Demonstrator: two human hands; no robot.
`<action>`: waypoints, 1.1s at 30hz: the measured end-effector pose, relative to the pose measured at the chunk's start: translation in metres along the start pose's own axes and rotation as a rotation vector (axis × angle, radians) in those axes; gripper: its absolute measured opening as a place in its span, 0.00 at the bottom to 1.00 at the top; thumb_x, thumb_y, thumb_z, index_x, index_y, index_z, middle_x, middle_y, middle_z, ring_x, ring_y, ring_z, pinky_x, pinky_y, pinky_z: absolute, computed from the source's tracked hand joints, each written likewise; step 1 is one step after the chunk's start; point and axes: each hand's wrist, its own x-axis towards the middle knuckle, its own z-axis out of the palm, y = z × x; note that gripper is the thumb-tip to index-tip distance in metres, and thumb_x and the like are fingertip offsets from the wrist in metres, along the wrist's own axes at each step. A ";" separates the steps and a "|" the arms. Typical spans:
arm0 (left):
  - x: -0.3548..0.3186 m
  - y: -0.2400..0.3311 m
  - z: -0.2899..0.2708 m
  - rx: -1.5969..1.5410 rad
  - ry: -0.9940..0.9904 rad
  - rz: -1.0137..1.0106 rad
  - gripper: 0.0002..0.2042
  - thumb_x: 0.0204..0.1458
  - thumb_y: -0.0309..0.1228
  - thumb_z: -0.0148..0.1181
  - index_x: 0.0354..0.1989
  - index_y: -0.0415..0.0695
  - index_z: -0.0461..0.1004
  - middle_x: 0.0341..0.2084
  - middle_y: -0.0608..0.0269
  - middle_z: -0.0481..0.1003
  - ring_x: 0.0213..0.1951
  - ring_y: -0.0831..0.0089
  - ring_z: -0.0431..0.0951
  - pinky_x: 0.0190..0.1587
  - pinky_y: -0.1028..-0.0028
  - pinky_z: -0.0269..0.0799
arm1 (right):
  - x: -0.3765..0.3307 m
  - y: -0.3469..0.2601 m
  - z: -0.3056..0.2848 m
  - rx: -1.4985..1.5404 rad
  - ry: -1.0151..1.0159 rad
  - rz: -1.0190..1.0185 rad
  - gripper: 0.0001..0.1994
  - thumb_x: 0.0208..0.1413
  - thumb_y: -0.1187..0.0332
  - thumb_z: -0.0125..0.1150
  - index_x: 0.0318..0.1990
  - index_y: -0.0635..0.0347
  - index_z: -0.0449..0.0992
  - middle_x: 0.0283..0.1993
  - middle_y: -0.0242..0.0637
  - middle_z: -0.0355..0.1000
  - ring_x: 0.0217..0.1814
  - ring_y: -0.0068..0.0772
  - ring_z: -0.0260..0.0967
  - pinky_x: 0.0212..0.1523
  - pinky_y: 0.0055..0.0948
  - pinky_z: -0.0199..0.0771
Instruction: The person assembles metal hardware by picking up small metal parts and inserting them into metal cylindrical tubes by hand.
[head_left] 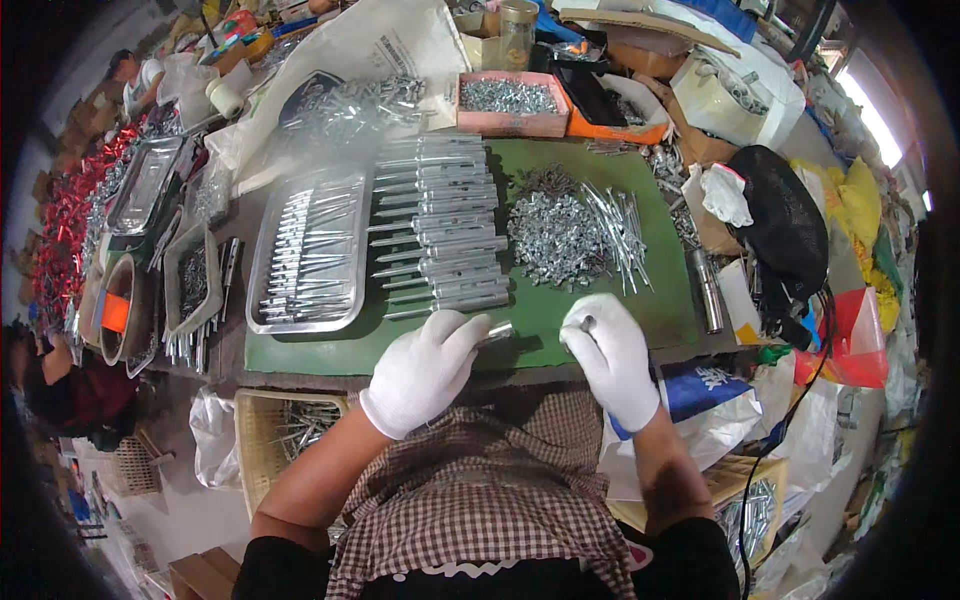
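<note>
Both my hands wear white gloves above the front edge of a green mat (550,310). My left hand (425,368) grips a short silver metal tube (497,332) that points right. My right hand (607,352) pinches a small metal part (587,322) between its fingertips, a little to the right of the tube's end. Beyond my hands lie a row of long metal tubes (440,235) and a heap of small silver screws and pins (570,235).
A steel tray (308,252) of metal rods sits left of the mat. A pink box (508,103) of screws and an orange tray (615,125) stand at the back. A black bag (785,225) lies at the right. A basket (285,425) stands below the table's edge. Another person (135,80) sits far left.
</note>
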 end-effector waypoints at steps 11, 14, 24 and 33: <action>0.034 0.034 -0.019 0.302 -0.245 0.210 0.19 0.53 0.38 0.69 0.53 0.50 0.77 0.29 0.65 0.74 0.28 0.66 0.80 0.29 0.65 0.76 | -0.031 -0.045 0.024 0.877 -0.004 0.961 0.17 0.74 0.64 0.50 0.60 0.62 0.78 0.37 0.36 0.81 0.18 0.16 0.62 0.22 0.21 0.62; 0.023 0.011 -0.013 0.140 -0.194 0.177 0.18 0.53 0.38 0.69 0.52 0.50 0.78 0.29 0.65 0.75 0.28 0.65 0.80 0.28 0.65 0.75 | -0.022 -0.042 0.024 0.895 0.006 0.968 0.15 0.72 0.65 0.53 0.56 0.64 0.80 0.36 0.38 0.82 0.21 0.18 0.66 0.25 0.23 0.65; 0.026 0.022 0.004 0.119 -0.126 0.095 0.22 0.54 0.40 0.70 0.57 0.49 0.77 0.28 0.63 0.76 0.29 0.62 0.81 0.30 0.65 0.76 | -0.014 -0.039 0.021 0.897 -0.042 1.052 0.12 0.67 0.67 0.62 0.51 0.65 0.82 0.32 0.26 0.76 0.29 0.12 0.65 0.29 0.20 0.63; 0.019 0.015 0.000 -1.044 -0.071 -0.255 0.52 0.56 0.70 0.59 0.74 0.33 0.58 0.62 0.50 0.72 0.58 0.62 0.76 0.61 0.62 0.71 | 0.023 -0.072 -0.044 0.600 0.120 0.438 0.15 0.49 0.76 0.74 0.46 0.63 0.84 0.35 0.32 0.77 0.33 0.21 0.71 0.37 0.22 0.71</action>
